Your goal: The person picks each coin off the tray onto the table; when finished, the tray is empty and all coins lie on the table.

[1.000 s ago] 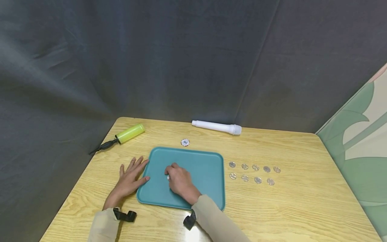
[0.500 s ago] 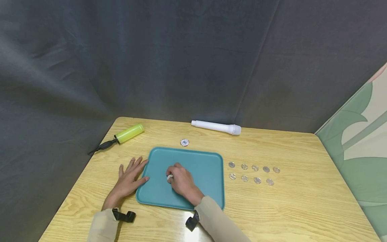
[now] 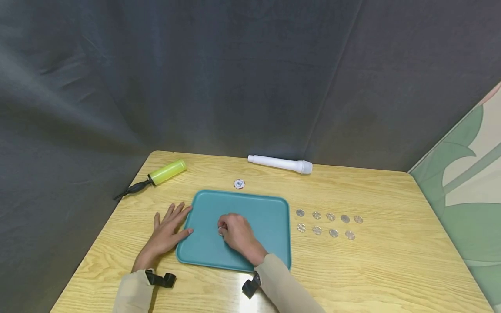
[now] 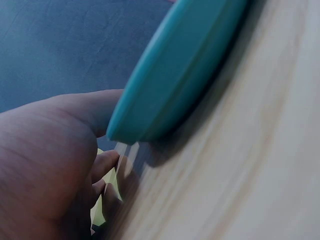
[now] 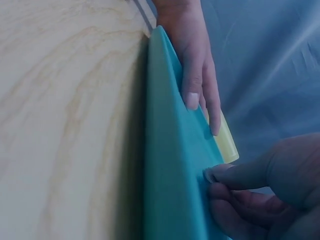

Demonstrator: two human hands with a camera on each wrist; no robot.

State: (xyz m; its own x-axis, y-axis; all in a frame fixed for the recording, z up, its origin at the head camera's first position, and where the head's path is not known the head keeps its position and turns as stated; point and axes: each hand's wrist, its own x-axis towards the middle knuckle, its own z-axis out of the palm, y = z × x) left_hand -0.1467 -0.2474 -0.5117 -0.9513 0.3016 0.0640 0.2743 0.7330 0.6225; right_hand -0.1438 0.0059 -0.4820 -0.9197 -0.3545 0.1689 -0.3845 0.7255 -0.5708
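A teal tray (image 3: 258, 208) lies on the wooden table. Over its left half my right hand (image 3: 236, 232) pinches a silvery coin (image 3: 221, 231) between thumb and curled fingers, close above the tray's floor. In the right wrist view the coin (image 5: 209, 174) peeks out from under the thumb tip. My left hand (image 3: 166, 234) rests with spread, straight fingers along the tray's left side, the thumb reaching over the rim. From the left wrist, the tray's outer wall (image 4: 165, 85) hides that thumb's tip.
Right of the tray, several silvery coins (image 3: 317, 230) lie in two rows. A white poker chip (image 3: 239, 184) sits just behind the tray. Farther back are a white toy microphone (image 3: 279, 163) and, at left, a yellow-green hand pump (image 3: 168, 172). A dark curtain (image 3: 242, 78) hangs behind the table.
My right hand has shifted slightly right over the tray, and its grip on the coin has turned a little. The left hand stays in place.
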